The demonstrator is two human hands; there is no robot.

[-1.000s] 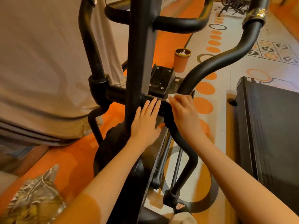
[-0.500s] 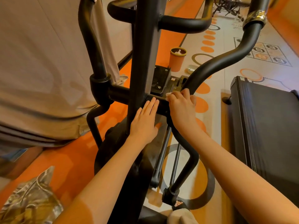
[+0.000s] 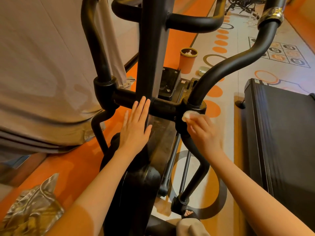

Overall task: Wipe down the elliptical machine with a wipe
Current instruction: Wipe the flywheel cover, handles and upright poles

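Note:
The black elliptical machine (image 3: 150, 53) fills the middle of the view, with an upright post, a horizontal pivot bar (image 3: 164, 108) and two curved swing arms. My left hand (image 3: 135, 127) lies flat, fingers apart, against the post just below the pivot bar. My right hand (image 3: 203, 132) pinches a small white wipe (image 3: 186, 114) and presses it on the right pivot joint, at the foot of the right swing arm (image 3: 226, 67). The right hand is blurred.
A grey cloth cover (image 3: 44, 68) drapes over something on the left. A black treadmill deck (image 3: 279, 133) lies to the right. An orange bin (image 3: 187, 60) stands on the floor beyond the machine. A crumpled shiny bag (image 3: 32, 208) sits at lower left. My sandalled foot (image 3: 188, 213) shows below.
My right hand with the wipe slid down and to the right, off the top of the pivot bar onto the right joint. The left hand stayed flat on the post.

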